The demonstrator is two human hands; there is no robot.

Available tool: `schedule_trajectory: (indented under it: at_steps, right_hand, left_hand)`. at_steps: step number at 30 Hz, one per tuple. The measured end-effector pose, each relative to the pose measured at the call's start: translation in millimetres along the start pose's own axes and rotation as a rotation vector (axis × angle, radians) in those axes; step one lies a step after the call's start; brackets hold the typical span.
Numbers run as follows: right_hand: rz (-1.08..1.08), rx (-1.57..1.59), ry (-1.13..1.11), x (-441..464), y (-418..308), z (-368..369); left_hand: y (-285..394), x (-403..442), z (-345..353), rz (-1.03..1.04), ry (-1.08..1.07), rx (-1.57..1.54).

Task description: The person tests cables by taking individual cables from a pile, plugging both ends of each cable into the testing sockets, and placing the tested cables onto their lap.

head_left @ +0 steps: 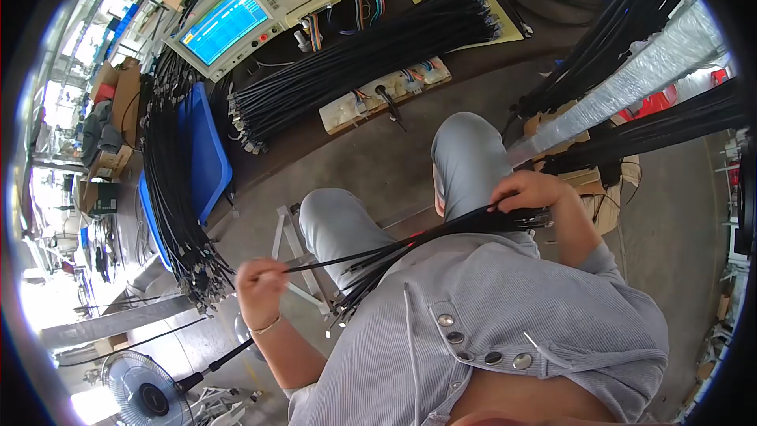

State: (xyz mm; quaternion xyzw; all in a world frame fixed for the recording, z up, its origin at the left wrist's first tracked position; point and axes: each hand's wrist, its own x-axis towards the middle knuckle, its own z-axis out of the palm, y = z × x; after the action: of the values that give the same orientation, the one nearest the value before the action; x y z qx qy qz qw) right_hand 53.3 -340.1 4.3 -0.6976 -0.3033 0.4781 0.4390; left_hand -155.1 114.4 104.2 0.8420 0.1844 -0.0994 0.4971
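Note:
A bundle of black cables lies across my lap, with connector ends showing at both sides. At the left, my left hand is closed round the end of one black cable, drawn out taut from the bundle. My right hand rests over the bundle's right part, its fingers bent round the cables. How many strands the right fingers grip is hidden.
On the bench lies a thick cable bundle behind a pale connector board. A tester with a lit screen stands behind. More cables drape over a blue tray. A fan and plastic-wrapped bundle flank me.

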Motion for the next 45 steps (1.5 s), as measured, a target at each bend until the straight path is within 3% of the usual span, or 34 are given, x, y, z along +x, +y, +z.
schedule_trajectory:
  at_steps: [2, 5, 6, 8, 11, 13, 16, 17, 19, 21, 23, 28, 32, 35, 37, 40, 45]
  right_hand:
    - [-0.013, 0.076, 0.065, -7.3, 0.8, 1.1]
    - [0.046, 0.254, 0.208, -10.2, -10.5, 4.8]
    - [0.134, 0.071, 0.307, -6.0, -18.6, 6.6]
    - [0.219, -0.12, 0.402, -2.2, -20.5, 2.0]
    - [0.117, 0.127, 0.521, 5.1, -13.6, -8.5]
    - [-0.119, 0.368, 0.796, 12.9, -20.5, -11.5]
    - [-0.469, 0.671, 0.83, 38.4, -23.5, -23.6]
    - [-0.646, 0.814, 0.832, 47.8, -27.8, -25.0]
    - [-0.68, 0.86, 0.862, 67.5, -45.5, -22.9]
    - [-0.571, 0.065, 1.004, 86.0, -65.9, -17.6]
    - [-0.54, 0.027, 0.997, 111.6, -66.2, -11.6]
    - [-0.392, -0.134, 1.029, 133.4, -59.6, -9.0]
    - [-0.219, -0.131, 1.032, 133.4, -57.1, -11.8]
    - [-0.37, -0.008, 1.035, 139.7, -50.4, -14.6]
    - [-0.295, 0.482, 0.847, 140.0, -51.8, -18.4]
    - [-0.279, 0.722, 0.788, 140.2, -47.9, -23.8]
    - [-0.305, 0.832, 0.749, 140.0, -47.9, -25.0]
  left_hand:
    - [-24.4, 8.5, 1.2, 0.629, -0.108, -1.257]
    - [-44.0, 27.6, 9.6, 0.662, 0.007, -1.436]
    - [-30.3, 34.0, 23.7, 0.596, 0.332, -1.398]
    - [-21.3, 53.5, 28.8, 0.66, 0.384, -1.406]
    - [-9.0, 72.7, 32.3, 0.725, 0.538, -1.274]
    - [5.0, 83.6, 43.0, 0.718, 0.644, -1.146]
    - [35.5, 104.4, 67.7, 0.676, 0.738, -0.864]
    - [42.8, 110.6, 76.2, 0.589, 0.698, -0.741]
    - [62.1, 122.4, 95.3, 0.406, 0.529, -0.575]
    - [75.6, 142.1, 119.7, 0.226, 0.283, -0.422]
    - [76.5, 160.2, 141.6, 0.138, 0.168, -0.311]
    - [83.0, 181.2, 156.2, -0.035, 0.175, -0.777]
    - [77.9, 189.0, 159.7, -0.028, 0.166, -0.889]
    - [81.4, 186.5, 172.6, 0.0, 0.329, -0.962]
    - [87.7, 185.7, 177.2, -0.011, 0.367, -0.999]
    - [97.1, 192.7, 169.0, -0.124, 0.311, -1.032]
    - [86.8, 186.4, 155.7, -0.147, 0.143, -0.959]
